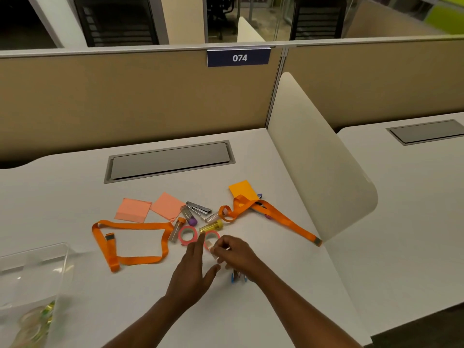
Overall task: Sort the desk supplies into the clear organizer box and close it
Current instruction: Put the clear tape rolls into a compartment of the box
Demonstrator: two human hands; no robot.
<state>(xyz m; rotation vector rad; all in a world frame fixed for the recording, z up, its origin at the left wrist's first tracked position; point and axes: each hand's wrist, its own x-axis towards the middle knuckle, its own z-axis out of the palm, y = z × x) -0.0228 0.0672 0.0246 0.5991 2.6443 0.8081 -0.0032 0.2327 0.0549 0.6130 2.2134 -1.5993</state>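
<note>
Desk supplies lie scattered on the white desk (75, 194). My right hand (236, 254) has its fingers curled at a pink tape roll (210, 241). My left hand (190, 270) reaches beside it with straight fingers, touching nothing I can make out. A second pink tape roll (188, 235) lies just left. Around them are a stapler (199, 209), clear tubes with purple (189, 217), yellow (212, 226) and orange (177, 228) caps, two orange lanyards (130, 226) (271, 214), pink sticky notes (133, 209) and an orange pad (243, 189). The clear organizer box (37, 280) stands open at the lower left with tape rolls inside.
A blue-capped item (234, 276) lies partly hidden under my right wrist. A white divider panel (319, 156) rises on the right of the desk. A grey cable hatch (170, 160) sits at the back, before the tan partition (125, 96).
</note>
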